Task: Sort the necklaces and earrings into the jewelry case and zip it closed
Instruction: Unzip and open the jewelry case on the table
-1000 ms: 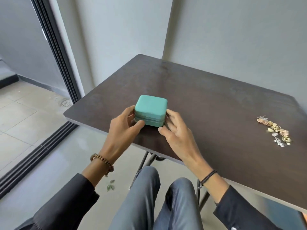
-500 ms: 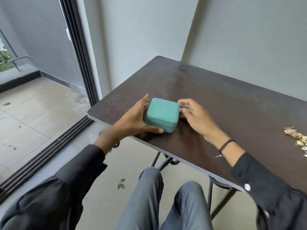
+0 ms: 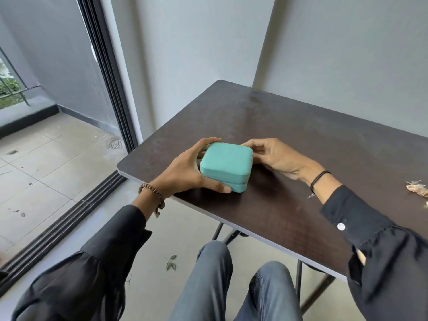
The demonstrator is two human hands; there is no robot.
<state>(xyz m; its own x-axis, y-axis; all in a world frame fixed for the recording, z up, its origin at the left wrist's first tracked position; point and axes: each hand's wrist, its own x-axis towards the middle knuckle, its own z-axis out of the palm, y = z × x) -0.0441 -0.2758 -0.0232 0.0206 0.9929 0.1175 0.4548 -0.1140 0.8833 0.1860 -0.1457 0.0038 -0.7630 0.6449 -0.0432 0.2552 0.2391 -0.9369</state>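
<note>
A closed teal jewelry case (image 3: 225, 165) sits near the front left corner of the dark table (image 3: 301, 140). My left hand (image 3: 187, 170) wraps its left side, thumb along the front lower edge and fingers over the back corner. My right hand (image 3: 275, 156) rests at the case's right side, fingertips pinched together at its upper right edge; what they pinch is hidden. A small pile of gold and silver jewelry (image 3: 419, 192) lies at the far right edge of the view, partly cut off.
The table's front edge (image 3: 231, 224) runs diagonally above my knees (image 3: 234, 274). A grey wall stands behind the table. To the left, a sliding door track (image 3: 62, 218) opens onto a tiled balcony.
The view has shifted so the case sits more central. My left hand has closed around the case's left side. My right hand has curled its fingers against the right edge.
</note>
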